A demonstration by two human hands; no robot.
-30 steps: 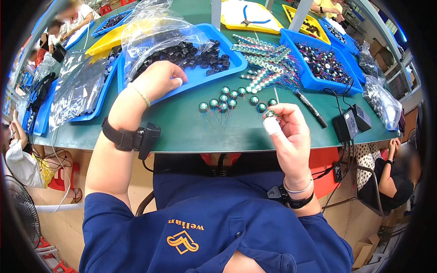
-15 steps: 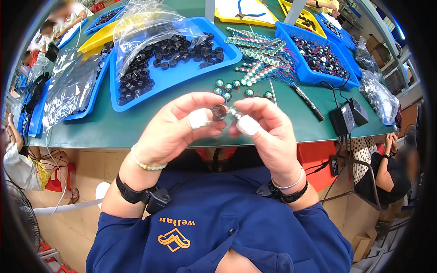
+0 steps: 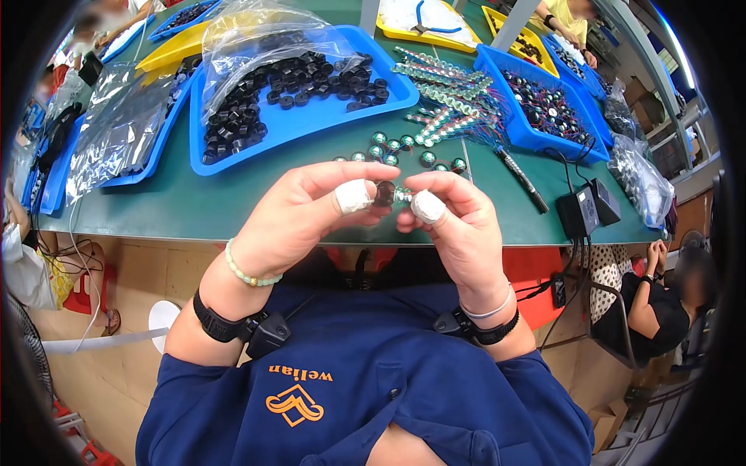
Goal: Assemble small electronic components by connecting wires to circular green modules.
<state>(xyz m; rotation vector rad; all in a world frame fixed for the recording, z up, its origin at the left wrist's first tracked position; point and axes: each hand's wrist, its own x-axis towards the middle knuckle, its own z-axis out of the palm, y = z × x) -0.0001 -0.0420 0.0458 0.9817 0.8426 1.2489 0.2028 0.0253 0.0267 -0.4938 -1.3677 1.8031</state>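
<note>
Green tabletop spreads before me. My left hand pinches a dark cap against its wrapped thumb; touching or just beside it, I can't tell, a shiny green part is clamped in my right hand. Wrapping could dull my grip, dropping either; tilting could scrape them.

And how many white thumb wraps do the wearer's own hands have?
2: one wrap on the left hand, which grips a black round part; the other wrap on the right hand, which grips a small green part. Neither is hidden.
</note>
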